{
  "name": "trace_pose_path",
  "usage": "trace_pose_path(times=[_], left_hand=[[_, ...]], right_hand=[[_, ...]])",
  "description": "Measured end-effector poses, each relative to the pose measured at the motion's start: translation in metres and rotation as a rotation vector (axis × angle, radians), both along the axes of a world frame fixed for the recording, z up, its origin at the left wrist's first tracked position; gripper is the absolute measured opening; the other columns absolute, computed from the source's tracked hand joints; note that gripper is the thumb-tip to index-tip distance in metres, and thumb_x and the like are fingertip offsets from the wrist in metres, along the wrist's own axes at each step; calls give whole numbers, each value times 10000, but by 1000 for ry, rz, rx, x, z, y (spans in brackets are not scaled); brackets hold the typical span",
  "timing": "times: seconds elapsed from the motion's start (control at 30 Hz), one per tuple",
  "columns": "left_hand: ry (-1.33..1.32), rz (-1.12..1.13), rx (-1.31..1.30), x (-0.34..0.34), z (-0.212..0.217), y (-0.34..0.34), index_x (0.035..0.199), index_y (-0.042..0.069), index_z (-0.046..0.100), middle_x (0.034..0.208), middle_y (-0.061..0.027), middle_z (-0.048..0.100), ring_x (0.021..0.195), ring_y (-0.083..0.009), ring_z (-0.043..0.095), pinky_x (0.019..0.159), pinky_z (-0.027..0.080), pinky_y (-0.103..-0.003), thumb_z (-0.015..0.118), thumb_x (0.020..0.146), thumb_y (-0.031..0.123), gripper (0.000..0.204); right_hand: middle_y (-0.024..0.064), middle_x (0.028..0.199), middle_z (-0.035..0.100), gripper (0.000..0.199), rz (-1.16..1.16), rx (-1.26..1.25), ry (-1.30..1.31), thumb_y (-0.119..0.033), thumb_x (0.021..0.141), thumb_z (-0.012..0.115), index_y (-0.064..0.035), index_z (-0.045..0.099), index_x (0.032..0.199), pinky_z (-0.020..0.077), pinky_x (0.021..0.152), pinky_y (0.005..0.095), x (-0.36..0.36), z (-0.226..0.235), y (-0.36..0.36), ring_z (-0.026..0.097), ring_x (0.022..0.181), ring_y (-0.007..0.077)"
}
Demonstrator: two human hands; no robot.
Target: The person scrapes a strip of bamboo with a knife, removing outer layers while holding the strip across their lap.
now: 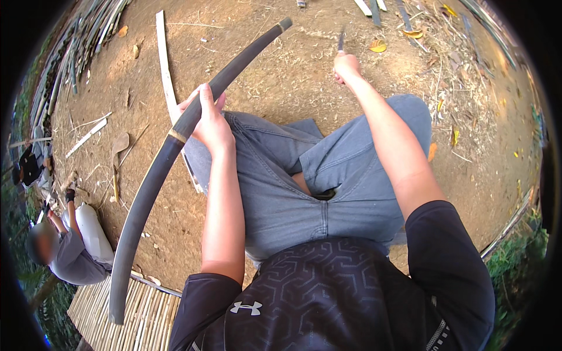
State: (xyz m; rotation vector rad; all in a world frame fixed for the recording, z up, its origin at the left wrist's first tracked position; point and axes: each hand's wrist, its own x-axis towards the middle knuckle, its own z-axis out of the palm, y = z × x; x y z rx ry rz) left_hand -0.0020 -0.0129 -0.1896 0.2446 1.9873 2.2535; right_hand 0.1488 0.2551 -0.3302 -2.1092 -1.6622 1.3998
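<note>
My left hand (209, 120) is clenched round a long dark bamboo pole (153, 175), fingers (205, 96) wrapped over its top side, thumb side toward my knee. The pole runs diagonally: near end over the slatted bamboo platform (143, 319) at lower left, far end out over the dirt ground (281, 76) at top centre (looks curved, probably just the lens). My grip sits just past a pale ring on the pole (177, 136), roughly mid-length, beside my left knee in grey jeans (281, 175).

My right hand (346, 65) is closed on the handle of a knife (341, 41), blade pointing away from me, well apart from the pole, beyond my right knee.

A pale split bamboo strip (165, 64) lies on the dirt behind the pole. Another person (67, 257) crouches at the left edge beside a white sack (93, 231). No packages, labels or signs readable.
</note>
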Motion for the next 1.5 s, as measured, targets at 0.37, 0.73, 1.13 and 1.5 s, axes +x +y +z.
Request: trace_pose_path(times=[0.37, 0.73, 1.13, 1.5], left_hand=[[-43, -15, -29, 4, 2, 5, 1017, 36, 433, 1061, -123, 574, 976, -183, 639, 761, 644, -366, 683, 935, 135, 280], [-13, 46, 32, 2, 5, 4, 1009, 26, 420, 1064, -133, 567, 968, -185, 639, 776, 645, -377, 686, 932, 133, 296], [-8, 70, 51, -1, 3, -2, 1019, 32, 421, 1062, -130, 562, 985, -182, 632, 765, 645, -374, 678, 937, 134, 288], [-38, 39, 59, -1, 1, 0, 1026, 26, 443, 1063, -126, 559, 992, -184, 627, 764, 646, -375, 661, 947, 127, 253]], right_hand=[[31, 649, 551, 424, 260, -286, 220, -419, 1034, 406, -37, 558, 932, 343, 364, 275, -30, -19, -1, 437, 436, 99], [110, 754, 649, 460, -241, 210, -42, -389, 1038, 404, -3, 641, 960, 437, 412, 351, 4, -32, 46, 581, 502, 198], [97, 705, 582, 492, 740, -15, -55, -430, 1046, 397, -25, 651, 928, 516, 690, 398, -56, -14, -22, 574, 608, 189], [87, 588, 499, 268, -505, -223, 195, -187, 992, 365, -59, 485, 790, 331, 366, 350, 39, -45, 110, 448, 422, 193]])
